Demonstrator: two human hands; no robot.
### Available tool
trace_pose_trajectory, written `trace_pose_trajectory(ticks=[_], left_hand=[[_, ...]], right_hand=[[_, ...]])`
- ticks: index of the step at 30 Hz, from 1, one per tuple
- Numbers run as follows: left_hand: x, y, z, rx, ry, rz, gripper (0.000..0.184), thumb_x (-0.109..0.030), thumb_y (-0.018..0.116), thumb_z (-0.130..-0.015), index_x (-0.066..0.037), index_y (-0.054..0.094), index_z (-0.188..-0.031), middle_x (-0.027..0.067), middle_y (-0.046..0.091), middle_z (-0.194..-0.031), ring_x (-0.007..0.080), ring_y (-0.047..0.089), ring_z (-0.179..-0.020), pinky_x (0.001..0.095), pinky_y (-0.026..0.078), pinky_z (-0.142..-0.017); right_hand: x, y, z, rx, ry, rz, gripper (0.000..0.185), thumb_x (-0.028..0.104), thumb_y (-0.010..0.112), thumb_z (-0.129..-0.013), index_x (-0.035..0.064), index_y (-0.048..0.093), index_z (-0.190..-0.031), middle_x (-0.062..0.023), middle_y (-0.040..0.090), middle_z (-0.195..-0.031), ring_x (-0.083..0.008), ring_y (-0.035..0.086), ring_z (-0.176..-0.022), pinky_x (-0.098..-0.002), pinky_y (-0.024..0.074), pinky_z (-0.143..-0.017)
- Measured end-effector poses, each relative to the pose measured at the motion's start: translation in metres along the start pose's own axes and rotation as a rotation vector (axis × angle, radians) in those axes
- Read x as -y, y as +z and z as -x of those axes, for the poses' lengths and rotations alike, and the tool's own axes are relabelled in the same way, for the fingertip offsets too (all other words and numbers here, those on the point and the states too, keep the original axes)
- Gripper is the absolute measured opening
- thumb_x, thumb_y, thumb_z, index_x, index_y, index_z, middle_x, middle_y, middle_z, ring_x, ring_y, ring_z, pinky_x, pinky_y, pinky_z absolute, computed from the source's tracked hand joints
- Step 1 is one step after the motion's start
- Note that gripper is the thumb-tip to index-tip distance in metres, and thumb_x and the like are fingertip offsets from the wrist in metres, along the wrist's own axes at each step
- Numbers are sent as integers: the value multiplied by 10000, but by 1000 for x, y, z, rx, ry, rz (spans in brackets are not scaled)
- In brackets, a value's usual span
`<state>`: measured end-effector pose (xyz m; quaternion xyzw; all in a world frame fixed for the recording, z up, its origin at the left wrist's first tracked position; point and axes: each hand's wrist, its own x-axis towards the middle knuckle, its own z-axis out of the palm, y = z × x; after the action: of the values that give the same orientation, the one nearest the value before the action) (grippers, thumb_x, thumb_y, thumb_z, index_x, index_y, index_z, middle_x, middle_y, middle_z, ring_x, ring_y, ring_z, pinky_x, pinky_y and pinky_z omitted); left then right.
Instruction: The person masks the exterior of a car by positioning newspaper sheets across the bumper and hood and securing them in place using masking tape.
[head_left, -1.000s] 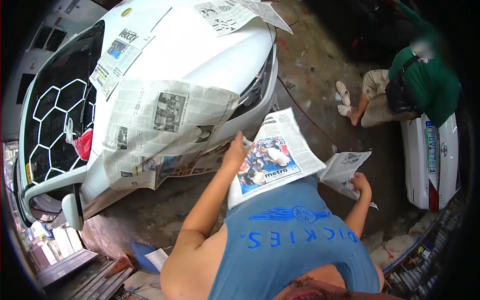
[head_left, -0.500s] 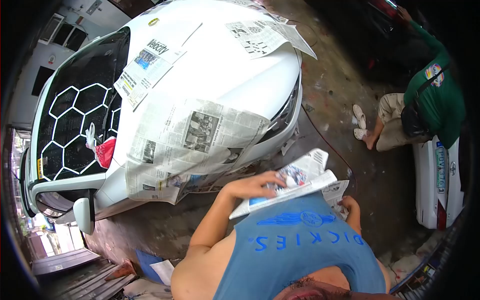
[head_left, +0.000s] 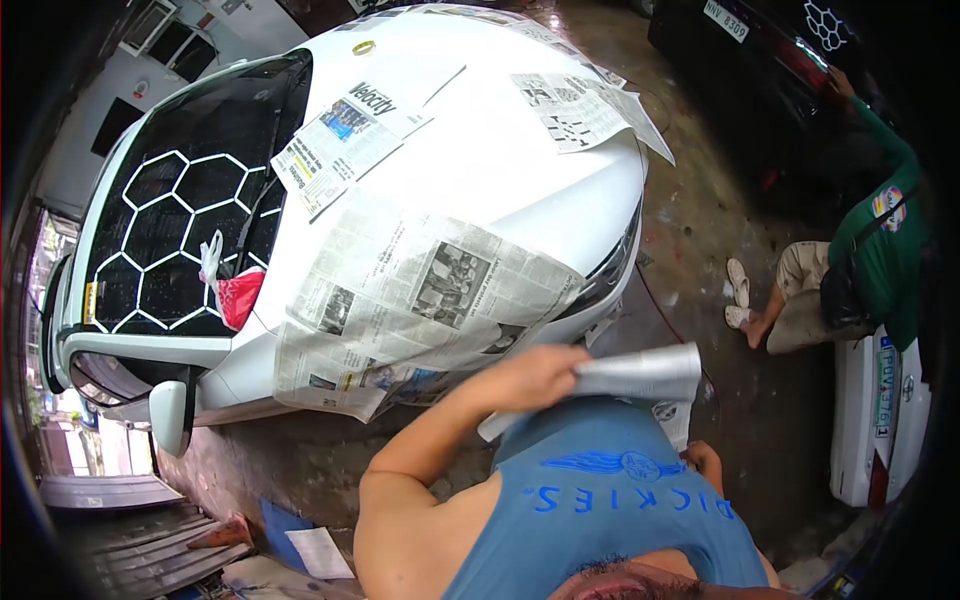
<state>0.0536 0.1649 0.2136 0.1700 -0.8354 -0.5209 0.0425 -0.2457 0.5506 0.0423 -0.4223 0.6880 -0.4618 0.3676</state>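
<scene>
My left hand [head_left: 548,378] is closed on the edge of a newspaper [head_left: 645,372], its pages folded over and smeared by motion in front of my blue sleeveless shirt. Low on the other side, my right hand [head_left: 704,462] grips the lower part of the newspaper; some of its fingers are hidden by my shirt. Just beyond my left hand, a sheet of newspaper [head_left: 385,290] lies over the fender and hood edge of a white car [head_left: 480,170]. A folded newspaper section [head_left: 345,145] headed "Velocity" rests on the hood near the windshield.
More newspaper [head_left: 570,110] covers the hood's front corner. A tape roll [head_left: 363,47] sits on the hood, and a red-and-white plastic bag [head_left: 238,295] by the windshield. A person in green [head_left: 880,250] sits at right, reaching toward a dark vehicle [head_left: 740,110]. A thin hose [head_left: 660,310] crosses the floor.
My left hand has turned the newspaper's upper pages over, so its colour picture no longer shows. My right hand has dropped lower. The car has shifted right and down in view.
</scene>
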Motion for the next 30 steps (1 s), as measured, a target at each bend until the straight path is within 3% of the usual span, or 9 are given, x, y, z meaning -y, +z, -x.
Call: trace_pose_trajectory(ticks=[2,4,6,12,15,18,22,26,30], left_hand=[[-4,-50,5,-245,-168,159,402,-115,571,-909,-26,584,-1301,82,676,-956,195,654,-851,354,541,-766],[41,-102,6,-580,-195,385,397,-195,647,-916,-62,586,-1285,15,614,-904,107,573,-803,287,493,-722],[74,-177,8,-903,-104,368,410,-178,670,-904,-21,584,-1272,24,633,-902,119,600,-795,273,496,-702],[278,-415,35,-1423,-360,167,538,-95,700,-754,117,584,-1235,206,679,-1121,268,636,-1025,356,506,-906],[258,-420,19,-1833,-279,574,615,134,489,-792,-108,282,-1318,219,480,-1249,361,608,-1081,461,554,-909],[321,-454,33,-1810,-326,116,485,116,448,-784,14,530,-1251,278,541,-1258,400,608,-1116,472,559,-935],[336,-477,28,-1928,-625,-16,533,56,536,-783,149,489,-1306,352,479,-1344,544,578,-1152,491,568,-943],[301,-474,27,-1623,-1187,-450,600,-210,622,-832,70,506,-1350,307,438,-1436,459,440,-1336,522,416,-1114],[301,-467,34,-1604,-1262,-498,627,-297,660,-840,-143,529,-1433,317,278,-1556,479,357,-1376,549,402,-1100]], right_hand=[[-3,7,5,-81,-41,-7,242,89,729,-828,-26,673,-1033,-115,670,-960,-238,634,-913,-373,497,-826],[-18,5,-6,-71,418,53,264,96,731,-849,-21,668,-1077,-114,678,-1002,-260,650,-857,-402,516,-732],[-75,-10,-36,33,1379,168,329,96,738,-889,15,630,-1189,-111,661,-1093,-305,666,-757,-452,541,-571],[-148,-27,1,78,1338,190,318,57,756,-871,-23,644,-1157,-144,661,-1069,-337,678,-771,-452,556,-509],[-120,-35,-8,231,1277,353,303,41,775,-846,-46,657,-1112,-168,656,-1075,-360,684,-821,-454,568,-482],[-110,-45,-12,285,1219,354,289,39,781,-837,-59,665,-1083,-185,658,-1055,-368,679,-841,-444,585,-473],[-103,-62,-22,262,1128,571,320,140,827,-793,-39,710,-1031,-186,713,-954,-310,698,-783,-452,591,-578],[-55,-66,-63,158,1221,550,360,104,826,-770,-33,686,-1073,-173,713,-974,-316,704,-797,-454,593,-538],[18,-58,-114,256,1180,700,341,182,826,-769,-10,719,-1029,-193,737,-979,-332,736,-870,-445,602,-647]])
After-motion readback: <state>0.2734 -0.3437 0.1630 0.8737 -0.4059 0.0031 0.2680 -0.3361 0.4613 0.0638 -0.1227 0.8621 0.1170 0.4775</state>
